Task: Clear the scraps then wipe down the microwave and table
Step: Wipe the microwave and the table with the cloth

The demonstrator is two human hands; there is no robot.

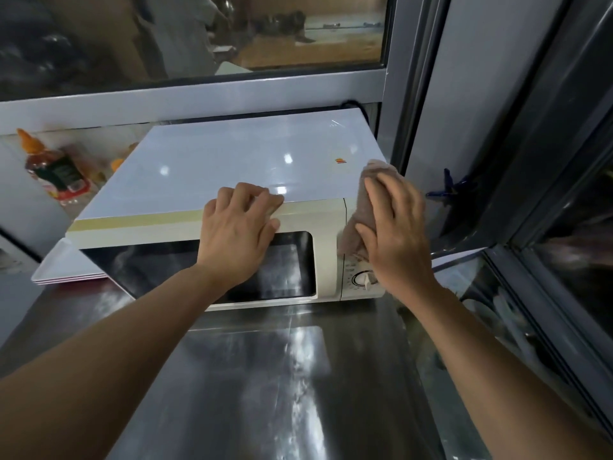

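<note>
**Microwave wipe-down in progress, right front corner**

Steel tabletop (252,376) runs under a glazed window partition, with one white microwave (232,161) standing at its far end. Your left hand (237,234) rests over the top front edge above the door, fingers bent on the casing and holding nothing; it appears to steady the unit. Your right hand (393,227) presses one brown cloth (368,180) against the top right corner, just above the control panel and its one visible dial (363,279); fingers lie fairly straight on the cloth.

Judgement: the wiping step is in hand; no scraps are visible on the bare steel. The next move calls for carrying the cloth across the top and door, then down to the tabletop.

Count: one microwave, one cloth, one sauce bottle (54,167) at left, one stack of white trays (66,263) beside the microwave, one blue clip (452,189) at right.
</note>
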